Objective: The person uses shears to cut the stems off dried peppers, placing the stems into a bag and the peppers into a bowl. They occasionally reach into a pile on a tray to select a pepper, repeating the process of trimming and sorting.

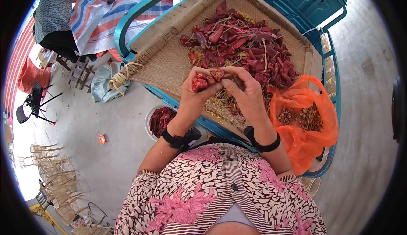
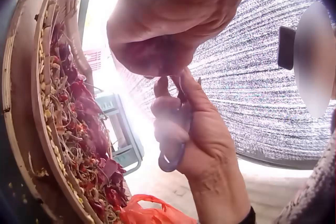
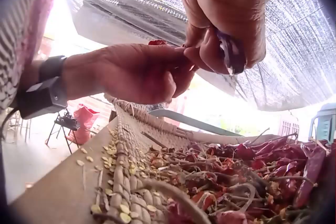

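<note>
Over the near edge of a woven tray (image 1: 157, 72), both hands meet at the fingertips. The left hand (image 1: 191, 97) holds dried red chilies (image 1: 200, 82) curled in its fingers. Between the two hands shows the round cut end of one chili (image 1: 218, 74), pinched there by the right hand (image 1: 248, 93). A small tool with a purple loop (image 2: 173, 162) sits in the right hand's curled fingers; its kind cannot be told. Behind the hands lies a heap of dried red chilies (image 1: 254, 48) with stems.
An orange mesh bag (image 1: 292, 150) with stem scraps stands at the tray's right. Below left, a white tub (image 1: 148, 122) holds red chilies. Pale seeds (image 3: 110, 155) lie along the tray edge. The tray rests on a teal cart (image 1: 123, 27). Another person (image 1: 53, 12) is at upper left.
</note>
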{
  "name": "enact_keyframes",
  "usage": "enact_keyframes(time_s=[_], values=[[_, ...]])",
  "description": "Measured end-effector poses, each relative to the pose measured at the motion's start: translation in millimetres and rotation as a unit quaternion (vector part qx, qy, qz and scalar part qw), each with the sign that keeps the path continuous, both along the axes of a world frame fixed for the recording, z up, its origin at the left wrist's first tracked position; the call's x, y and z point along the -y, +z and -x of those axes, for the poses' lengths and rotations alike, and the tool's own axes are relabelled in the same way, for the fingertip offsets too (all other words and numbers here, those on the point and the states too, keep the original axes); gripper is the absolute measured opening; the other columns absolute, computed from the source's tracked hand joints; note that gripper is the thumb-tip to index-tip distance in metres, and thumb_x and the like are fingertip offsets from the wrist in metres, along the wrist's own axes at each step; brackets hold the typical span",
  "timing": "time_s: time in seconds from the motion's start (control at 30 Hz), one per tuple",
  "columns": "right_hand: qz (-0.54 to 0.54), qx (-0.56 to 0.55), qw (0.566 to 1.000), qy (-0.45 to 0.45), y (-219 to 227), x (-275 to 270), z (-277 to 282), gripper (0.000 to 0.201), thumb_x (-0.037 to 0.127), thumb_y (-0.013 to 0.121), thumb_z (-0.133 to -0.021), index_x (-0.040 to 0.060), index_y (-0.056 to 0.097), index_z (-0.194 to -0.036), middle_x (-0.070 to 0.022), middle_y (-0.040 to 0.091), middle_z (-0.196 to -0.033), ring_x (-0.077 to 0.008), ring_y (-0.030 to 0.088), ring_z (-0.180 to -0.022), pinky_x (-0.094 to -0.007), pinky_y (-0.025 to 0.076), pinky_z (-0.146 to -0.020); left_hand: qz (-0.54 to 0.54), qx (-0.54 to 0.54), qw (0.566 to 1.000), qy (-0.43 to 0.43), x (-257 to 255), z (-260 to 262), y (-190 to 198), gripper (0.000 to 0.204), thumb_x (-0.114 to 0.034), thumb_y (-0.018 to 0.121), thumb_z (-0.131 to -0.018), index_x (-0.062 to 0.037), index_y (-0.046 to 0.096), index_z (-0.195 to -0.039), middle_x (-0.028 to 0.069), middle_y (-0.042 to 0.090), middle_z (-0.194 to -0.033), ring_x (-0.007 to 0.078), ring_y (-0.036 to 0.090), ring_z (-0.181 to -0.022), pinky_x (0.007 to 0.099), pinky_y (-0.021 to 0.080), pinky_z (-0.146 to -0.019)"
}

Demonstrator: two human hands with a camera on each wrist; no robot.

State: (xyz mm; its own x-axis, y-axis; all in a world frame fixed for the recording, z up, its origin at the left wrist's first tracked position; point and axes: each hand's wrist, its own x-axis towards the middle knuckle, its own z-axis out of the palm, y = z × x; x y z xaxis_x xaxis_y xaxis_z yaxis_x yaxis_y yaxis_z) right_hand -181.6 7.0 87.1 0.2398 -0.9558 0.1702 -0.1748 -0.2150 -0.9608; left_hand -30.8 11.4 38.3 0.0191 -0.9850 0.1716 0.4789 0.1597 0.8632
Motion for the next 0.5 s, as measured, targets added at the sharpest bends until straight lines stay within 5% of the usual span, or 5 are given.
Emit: enact_keyframes(time_s=[0.1,0.3,0.5], values=[[0.016,-0.223,0.973,-0.050,21.9,-7.5,1.1,0.034,0.021,0.064,-0.093,-0.0012,0.055,-0.117,-0.0050,0.058,-0.090,-0.0133,0.052,-0.074,-0.0282,0.045,-0.067,0.020,0.039,0.998,0.040,-4.1,-3.2,0.6,0.030,0.001,0.072,-0.083,-0.0059,0.056,-0.108,0.0008,0.059,-0.104,0.0091,0.056,-0.096,0.0242,0.047,-0.083],[0.071,-0.181,0.981,0.020,29.4,-8.4,18.5,0.036,0.028,0.057,-0.097,-0.0024,0.053,-0.116,-0.0129,0.060,-0.092,-0.0239,0.057,-0.078,-0.0338,0.046,-0.070,0.049,0.121,0.988,0.076,-3.2,-8.0,5.1,0.040,-0.001,0.076,-0.080,-0.0046,0.059,-0.116,0.0003,0.061,-0.106,0.0086,0.056,-0.095,0.0231,0.048,-0.083],[0.209,-0.360,0.909,-0.024,47.4,-16.3,4.8,0.032,0.029,0.060,-0.093,0.0049,0.059,-0.114,-0.0130,0.065,-0.097,-0.0306,0.065,-0.079,-0.0381,0.051,-0.067,0.049,0.172,0.979,0.102,-4.3,-12.3,0.9,0.033,0.000,0.076,-0.079,-0.0029,0.061,-0.109,0.0013,0.062,-0.105,0.0087,0.057,-0.094,0.0231,0.048,-0.082]])
